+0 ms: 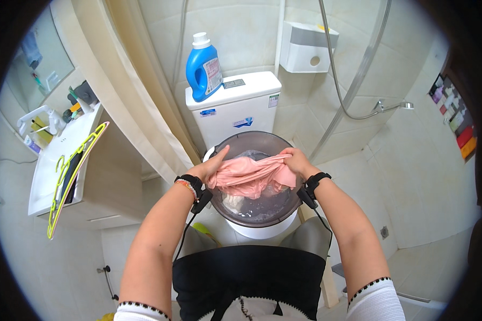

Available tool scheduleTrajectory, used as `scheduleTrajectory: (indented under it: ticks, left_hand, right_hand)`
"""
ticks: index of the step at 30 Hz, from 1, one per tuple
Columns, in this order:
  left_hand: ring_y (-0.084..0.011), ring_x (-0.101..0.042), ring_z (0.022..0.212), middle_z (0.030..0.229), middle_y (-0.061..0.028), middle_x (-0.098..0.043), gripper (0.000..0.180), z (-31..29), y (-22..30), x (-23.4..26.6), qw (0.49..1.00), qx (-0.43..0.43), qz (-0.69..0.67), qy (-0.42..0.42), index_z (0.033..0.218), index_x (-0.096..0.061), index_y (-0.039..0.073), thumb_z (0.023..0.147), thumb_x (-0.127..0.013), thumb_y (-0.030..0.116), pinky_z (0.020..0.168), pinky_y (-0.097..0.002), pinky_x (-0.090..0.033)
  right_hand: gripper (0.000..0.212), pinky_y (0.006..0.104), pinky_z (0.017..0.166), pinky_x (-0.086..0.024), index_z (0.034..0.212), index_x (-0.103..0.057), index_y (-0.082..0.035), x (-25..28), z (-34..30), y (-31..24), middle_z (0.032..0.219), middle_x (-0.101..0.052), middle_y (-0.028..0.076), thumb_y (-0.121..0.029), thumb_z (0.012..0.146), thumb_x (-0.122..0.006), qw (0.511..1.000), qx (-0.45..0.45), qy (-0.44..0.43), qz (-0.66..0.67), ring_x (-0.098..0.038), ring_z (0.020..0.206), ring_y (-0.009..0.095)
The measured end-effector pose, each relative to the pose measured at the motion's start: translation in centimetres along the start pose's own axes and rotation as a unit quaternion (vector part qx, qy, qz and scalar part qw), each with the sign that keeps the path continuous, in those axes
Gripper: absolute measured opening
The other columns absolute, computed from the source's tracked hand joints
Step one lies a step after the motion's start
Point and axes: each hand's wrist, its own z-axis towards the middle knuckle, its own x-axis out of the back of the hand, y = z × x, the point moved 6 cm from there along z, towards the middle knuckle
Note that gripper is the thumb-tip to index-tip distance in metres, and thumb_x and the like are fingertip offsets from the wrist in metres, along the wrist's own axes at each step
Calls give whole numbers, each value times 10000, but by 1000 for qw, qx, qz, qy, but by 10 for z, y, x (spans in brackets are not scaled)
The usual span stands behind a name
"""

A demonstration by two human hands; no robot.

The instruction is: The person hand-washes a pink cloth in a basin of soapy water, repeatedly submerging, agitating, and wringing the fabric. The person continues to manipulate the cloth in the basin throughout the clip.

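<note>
A wet pink cloth garment [251, 175] is stretched between my two hands over a dark translucent basin [251, 140]. My left hand [213, 166] grips its left end, thumb pointing up, with the other fingers partly hidden. The right end is bunched in the closed fingers of my right hand [299, 162]. Below the garment the basin holds sudsy water [260, 208], and a whitish cloth [233, 202] lies in it at the near left. The basin rests on the white toilet [265, 230].
A blue detergent bottle [203, 69] stands on the toilet tank [260, 83]. A beige curtain [144, 91] hangs to the left, beside a sink cabinet [112, 192] with yellow-green hangers [77, 166]. At right are a shower hose [334, 80] and glass edge [353, 88].
</note>
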Motion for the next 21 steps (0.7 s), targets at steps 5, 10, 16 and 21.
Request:
scheduleTrajectory:
  ticks: [5, 10, 16, 21]
  left_hand:
    - [-205, -684, 972, 1148, -124, -675, 523, 6, -28, -11, 998, 27, 56, 6, 1210, -588, -1, 1020, -405, 450, 794, -377, -578]
    - [-288, -657, 1066, 1201, -159, -652, 357, 22, -27, -49, 977, -36, -188, -94, 1195, -583, -10, 1006, -391, 224, 984, -428, -519]
    - [-337, -607, 1153, 1289, -189, -588, 498, 41, -25, -90, 920, -41, -352, -164, 1312, -518, 10, 1031, -327, 374, 1003, -459, -496]
    - [-254, -667, 1010, 1123, -80, -675, 471, 61, -32, -80, 914, -70, -399, 6, 1160, -618, 117, 1004, -402, 505, 886, -413, -552]
  right_hand:
    - [262, 323, 801, -519, 1082, -642, 24, -3, -13, -40, 1013, -672, 113, 6, 872, -486, 973, -14, -46, 226, -646, 894, 198]
    - [309, 378, 896, -533, 1150, -574, 13, -13, -16, -65, 1090, -637, 145, 23, 875, -434, 897, -65, -74, 432, -642, 990, 253]
    - [292, 356, 911, -515, 1149, -588, 15, -57, -32, -78, 1119, -645, 148, -28, 900, -442, 889, -10, -103, 446, -635, 1028, 239]
    - [409, 345, 933, -486, 1229, -580, -5, -104, -34, -58, 1141, -642, 168, -258, 913, -520, 935, 14, -148, 323, -607, 1068, 234]
